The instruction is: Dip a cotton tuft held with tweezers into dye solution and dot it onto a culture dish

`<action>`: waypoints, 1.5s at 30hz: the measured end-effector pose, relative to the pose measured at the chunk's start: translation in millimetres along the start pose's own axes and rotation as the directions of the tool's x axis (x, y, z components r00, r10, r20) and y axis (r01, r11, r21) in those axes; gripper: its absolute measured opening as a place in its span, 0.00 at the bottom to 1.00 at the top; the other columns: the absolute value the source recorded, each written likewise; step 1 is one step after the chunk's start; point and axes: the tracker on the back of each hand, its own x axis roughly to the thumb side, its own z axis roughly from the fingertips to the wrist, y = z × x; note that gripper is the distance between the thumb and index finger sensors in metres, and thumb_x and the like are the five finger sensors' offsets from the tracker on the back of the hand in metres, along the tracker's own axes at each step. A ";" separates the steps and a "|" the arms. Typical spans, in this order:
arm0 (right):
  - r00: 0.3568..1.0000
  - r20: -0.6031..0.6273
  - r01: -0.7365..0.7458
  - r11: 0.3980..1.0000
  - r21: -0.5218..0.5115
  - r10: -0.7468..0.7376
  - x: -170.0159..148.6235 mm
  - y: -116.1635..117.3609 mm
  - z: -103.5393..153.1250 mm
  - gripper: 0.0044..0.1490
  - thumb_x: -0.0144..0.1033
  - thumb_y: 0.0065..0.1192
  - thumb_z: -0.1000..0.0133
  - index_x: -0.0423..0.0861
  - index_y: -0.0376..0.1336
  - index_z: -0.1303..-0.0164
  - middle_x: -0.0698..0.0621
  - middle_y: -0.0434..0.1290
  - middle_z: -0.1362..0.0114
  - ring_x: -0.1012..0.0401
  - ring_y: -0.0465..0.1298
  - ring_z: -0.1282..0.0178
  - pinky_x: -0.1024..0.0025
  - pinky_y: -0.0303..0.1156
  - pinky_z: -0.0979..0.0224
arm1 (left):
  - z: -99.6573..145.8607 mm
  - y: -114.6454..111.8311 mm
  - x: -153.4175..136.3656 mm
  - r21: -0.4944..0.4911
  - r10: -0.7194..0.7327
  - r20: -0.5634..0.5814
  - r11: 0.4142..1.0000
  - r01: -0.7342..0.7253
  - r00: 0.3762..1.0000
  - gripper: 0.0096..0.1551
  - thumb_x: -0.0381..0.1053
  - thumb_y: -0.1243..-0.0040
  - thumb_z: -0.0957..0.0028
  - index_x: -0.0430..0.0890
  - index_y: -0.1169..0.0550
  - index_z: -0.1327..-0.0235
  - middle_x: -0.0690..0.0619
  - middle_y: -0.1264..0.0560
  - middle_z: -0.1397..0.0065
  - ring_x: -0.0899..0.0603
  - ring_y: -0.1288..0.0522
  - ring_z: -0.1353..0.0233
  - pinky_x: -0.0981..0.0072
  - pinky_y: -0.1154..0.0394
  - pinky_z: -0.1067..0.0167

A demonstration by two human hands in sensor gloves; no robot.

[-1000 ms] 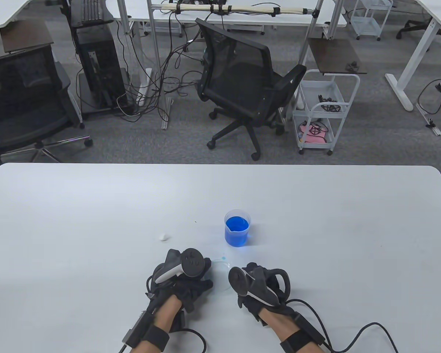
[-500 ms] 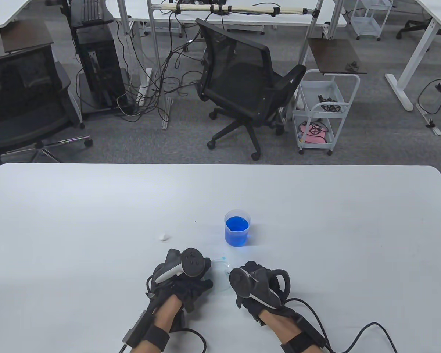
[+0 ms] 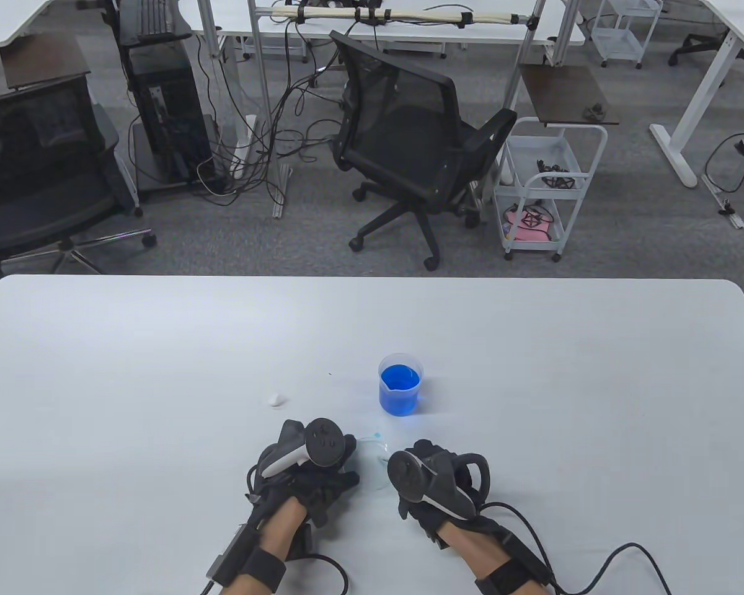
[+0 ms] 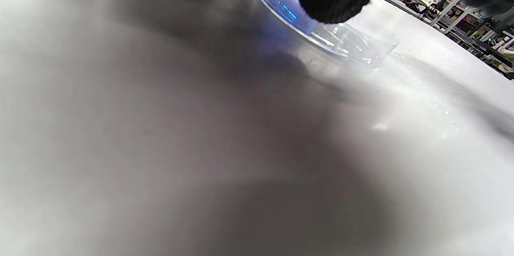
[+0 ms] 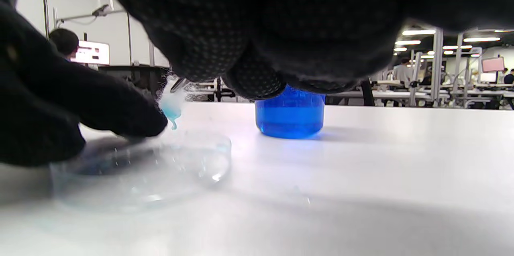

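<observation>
A clear culture dish [image 3: 372, 466] lies on the white table between my hands; it also shows in the left wrist view [image 4: 341, 41] and the right wrist view [image 5: 160, 167]. My left hand [image 3: 338, 476] rests its fingertips [image 5: 132, 121] on the dish's left rim. My right hand [image 3: 412, 465] grips tweezers [image 5: 179, 84] that pinch a cotton tuft [image 5: 172, 108], pale blue and dripping, just above the dish. A plastic beaker of blue dye [image 3: 400, 383] stands beyond the dish, also in the right wrist view [image 5: 290, 117].
A loose white cotton ball [image 3: 276, 399] lies on the table to the left of the beaker. Glove cables trail from both wrists to the near edge. An office chair and a white cart stand on the floor beyond the table.
My right hand has edged slightly left over the dish. The left hand, the dish and the beaker have not moved.
</observation>
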 end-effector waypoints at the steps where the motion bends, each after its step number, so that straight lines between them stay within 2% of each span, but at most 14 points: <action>1: 1.000 0.001 0.005 1.000 -0.004 -0.005 0.3 -2.4 1.4 0.24 0.36 0.76 0.66 0.34 0.85 0.70 0.35 0.85 0.57 0.60 0.83 0.75 0.66 0.83 0.75 | 0.0 0.0 -0.1 0.000 0.000 0.000 1.000 0.000 1.000 0.41 0.58 0.46 0.35 0.49 0.49 0.15 0.31 0.56 0.12 0.22 0.62 0.19 0.19 0.63 0.34; 4: 1.000 0.011 -0.004 1.000 0.012 0.004 2.6 2.1 3.8 0.25 0.36 0.76 0.66 0.34 0.85 0.70 0.35 0.85 0.57 0.60 0.83 0.75 0.66 0.83 0.75 | 0.2 -0.2 -0.1 0.001 0.001 -0.001 1.000 -0.001 1.000 0.41 0.57 0.46 0.35 0.48 0.49 0.15 0.31 0.57 0.12 0.22 0.62 0.19 0.19 0.63 0.34; 9: 0.998 0.039 -0.061 0.994 0.088 0.058 8.5 25.3 2.4 0.24 0.36 0.76 0.66 0.34 0.85 0.70 0.35 0.85 0.57 0.60 0.83 0.75 0.66 0.83 0.75 | 0.3 -0.3 -0.4 0.002 0.002 -0.002 1.000 -0.002 1.000 0.41 0.57 0.46 0.35 0.48 0.49 0.15 0.31 0.57 0.12 0.22 0.62 0.19 0.19 0.63 0.34; 14: 0.996 0.043 -0.076 0.991 0.106 0.072 9.2 34.1 0.6 0.25 0.36 0.76 0.66 0.34 0.85 0.70 0.35 0.85 0.57 0.60 0.83 0.75 0.66 0.83 0.75 | 0.3 -0.2 -0.5 0.002 0.003 -0.001 1.000 -0.003 1.000 0.41 0.57 0.46 0.35 0.48 0.49 0.15 0.31 0.57 0.12 0.22 0.62 0.19 0.19 0.63 0.34; 17: 0.997 0.039 -0.068 0.993 0.094 0.065 9.1 31.8 -1.0 0.24 0.36 0.76 0.66 0.34 0.85 0.70 0.35 0.85 0.57 0.60 0.83 0.75 0.66 0.83 0.75 | 0.2 -0.2 -0.6 0.001 0.004 0.000 1.000 -0.004 1.000 0.41 0.57 0.46 0.35 0.48 0.49 0.15 0.31 0.57 0.12 0.22 0.62 0.19 0.19 0.63 0.34; 25: 1.000 0.019 -0.003 1.000 -0.015 0.004 11.0 4.6 -5.8 0.24 0.36 0.76 0.66 0.34 0.85 0.70 0.35 0.85 0.57 0.60 0.83 0.75 0.66 0.83 0.75 | 0.0 -0.4 -0.3 0.001 0.004 0.001 1.000 -0.004 1.000 0.41 0.57 0.46 0.35 0.48 0.49 0.15 0.31 0.57 0.12 0.22 0.62 0.19 0.19 0.63 0.34; 37: 0.994 0.052 -0.100 0.992 0.082 0.096 15.5 38.5 -7.6 0.24 0.36 0.76 0.66 0.34 0.85 0.70 0.35 0.85 0.57 0.60 0.83 0.75 0.66 0.83 0.75 | 0.1 -1.5 0.6 0.001 0.001 -0.003 1.000 -0.001 1.000 0.41 0.58 0.46 0.35 0.49 0.49 0.15 0.32 0.57 0.12 0.22 0.62 0.19 0.19 0.63 0.34; 45: 0.999 0.005 -0.031 0.999 -0.007 0.031 8.6 15.2 -17.4 0.24 0.37 0.76 0.66 0.34 0.85 0.70 0.35 0.85 0.57 0.60 0.83 0.75 0.66 0.83 0.75 | 0.0 -1.5 0.6 -0.002 0.006 -0.003 1.000 -0.006 1.000 0.41 0.58 0.46 0.35 0.49 0.49 0.15 0.32 0.57 0.12 0.22 0.62 0.19 0.19 0.63 0.34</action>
